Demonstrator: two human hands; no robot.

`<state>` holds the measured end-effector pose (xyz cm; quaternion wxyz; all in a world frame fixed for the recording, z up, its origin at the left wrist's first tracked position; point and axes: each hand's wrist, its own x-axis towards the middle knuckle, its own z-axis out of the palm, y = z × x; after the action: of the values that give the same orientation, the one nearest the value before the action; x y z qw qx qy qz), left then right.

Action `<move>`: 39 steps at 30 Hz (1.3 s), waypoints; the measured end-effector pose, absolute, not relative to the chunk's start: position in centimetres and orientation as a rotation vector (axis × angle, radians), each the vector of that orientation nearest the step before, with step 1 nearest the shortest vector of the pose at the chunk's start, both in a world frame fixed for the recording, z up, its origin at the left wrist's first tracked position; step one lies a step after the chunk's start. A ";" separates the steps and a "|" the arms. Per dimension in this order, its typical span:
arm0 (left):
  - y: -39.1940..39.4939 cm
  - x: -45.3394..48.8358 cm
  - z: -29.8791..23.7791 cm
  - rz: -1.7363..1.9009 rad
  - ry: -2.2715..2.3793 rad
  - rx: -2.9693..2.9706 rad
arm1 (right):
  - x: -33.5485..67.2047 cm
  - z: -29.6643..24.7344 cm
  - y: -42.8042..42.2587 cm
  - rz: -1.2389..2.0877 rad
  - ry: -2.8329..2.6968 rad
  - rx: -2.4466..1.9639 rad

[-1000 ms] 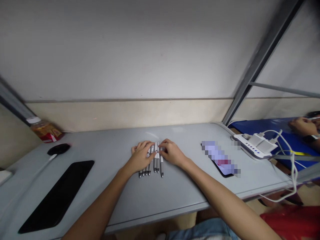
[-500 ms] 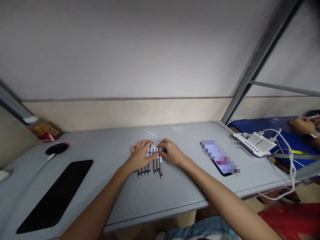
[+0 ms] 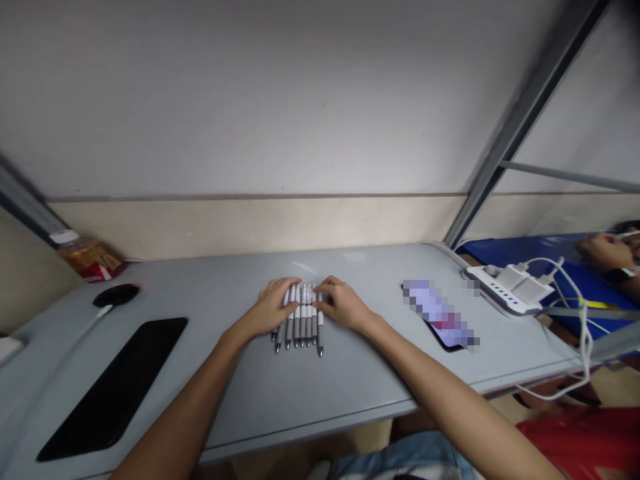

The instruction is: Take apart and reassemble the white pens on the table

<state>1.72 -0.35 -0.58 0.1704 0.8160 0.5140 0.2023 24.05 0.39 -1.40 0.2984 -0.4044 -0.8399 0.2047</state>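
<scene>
Several white-and-grey pens (image 3: 303,320) lie side by side in a row at the middle of the desk, their silver tips toward me. My left hand (image 3: 271,310) is curled over the left end of the row, thumb against the pens, and hides part of the leftmost ones. At the right end my right hand (image 3: 341,303) has its thumb and fingers bent against the outermost pen. That pen's tip reaches a bit nearer to me than those beside it. Between the two hands the pens' upper ends show.
On the grey desk (image 3: 320,400) a black mat-like slab (image 3: 115,387), a black round object (image 3: 116,295) with a white cable and a bottle (image 3: 90,257) lie left. Right are a phone (image 3: 437,313) and a power strip (image 3: 505,290). Another person's hand (image 3: 607,250) is at a blue table.
My left hand has drawn back to the left, uncovering more pens. The gap among the pens has closed, and they now sit in a tighter row. My right hand has barely moved.
</scene>
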 end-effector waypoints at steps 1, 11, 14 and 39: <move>-0.4 1.8 -0.6 0.583 1.457 2.331 | 24.1 -1.4 0.4 0.550 -2.231 -1.074; -0.4 2.0 -0.2 0.578 1.437 2.353 | 24.4 -1.1 0.5 0.592 -2.235 -1.089; -0.4 2.0 -0.3 0.565 1.448 2.353 | 24.4 -0.9 0.5 0.583 -2.242 -1.087; -1.6 4.2 -1.1 0.572 1.579 2.511 | 24.0 -0.9 0.0 0.509 -2.249 -1.158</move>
<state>4.24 -1.63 -1.08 0.0601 0.8297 0.5218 0.1891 24.01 0.04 -0.95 0.2771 -0.4314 -0.8374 0.1894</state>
